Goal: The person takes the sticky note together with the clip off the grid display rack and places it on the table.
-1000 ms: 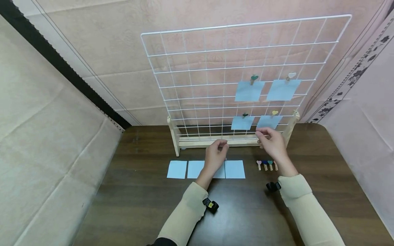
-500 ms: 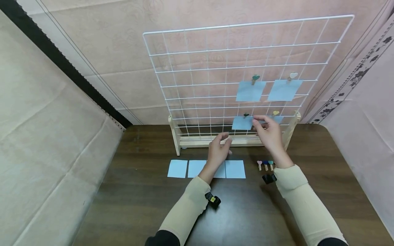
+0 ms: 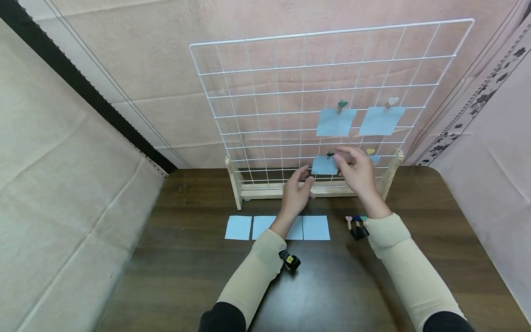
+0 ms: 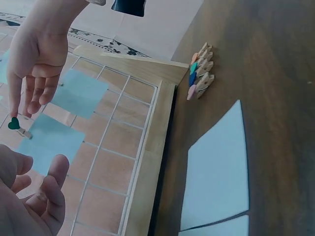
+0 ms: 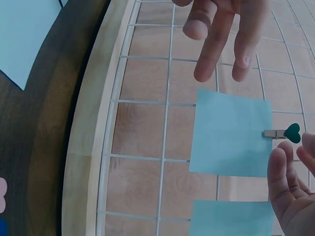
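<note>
A small wooden clip with a dark green heart pins a blue paper note to the lower right of my white wire grid panel, and my right hand reaches to it with fingers loosely curled, fingertips just beside the heart, not plainly gripping it. My left hand hovers open beside the note, holding nothing. Below on the dark wooden counter lie four blue notes in a row and several heart clips.
</note>
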Demonstrator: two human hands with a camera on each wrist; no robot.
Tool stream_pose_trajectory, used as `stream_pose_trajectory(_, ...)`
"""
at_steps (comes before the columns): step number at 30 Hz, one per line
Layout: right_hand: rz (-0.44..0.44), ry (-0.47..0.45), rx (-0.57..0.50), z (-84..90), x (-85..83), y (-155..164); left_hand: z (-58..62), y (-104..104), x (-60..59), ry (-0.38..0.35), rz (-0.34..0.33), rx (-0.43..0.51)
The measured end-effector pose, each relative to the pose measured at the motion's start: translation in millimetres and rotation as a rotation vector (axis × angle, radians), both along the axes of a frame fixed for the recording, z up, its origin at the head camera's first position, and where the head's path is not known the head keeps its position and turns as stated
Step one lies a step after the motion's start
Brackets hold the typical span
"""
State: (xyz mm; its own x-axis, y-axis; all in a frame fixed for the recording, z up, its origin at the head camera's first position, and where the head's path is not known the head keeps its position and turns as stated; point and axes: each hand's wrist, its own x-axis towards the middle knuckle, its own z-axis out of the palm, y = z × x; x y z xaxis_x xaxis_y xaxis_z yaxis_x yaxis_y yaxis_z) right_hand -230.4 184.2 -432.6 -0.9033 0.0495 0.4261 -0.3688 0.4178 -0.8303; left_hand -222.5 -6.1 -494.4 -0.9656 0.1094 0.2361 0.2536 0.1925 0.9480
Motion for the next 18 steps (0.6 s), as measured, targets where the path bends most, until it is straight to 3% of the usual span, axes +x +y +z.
stream_pose_trajectory(9, 0.045, 0.002, -0.004, -0.6, -9.0, -7, 7.6, 7, -10.6, -0.088, -0.002, 0.022)
stream_pose_trajectory(18, 0.051, -0.002, -0.026, -3.2, -9.7, -9, 10.1, 14, -9.7, -0.084, -0.001, 0.032)
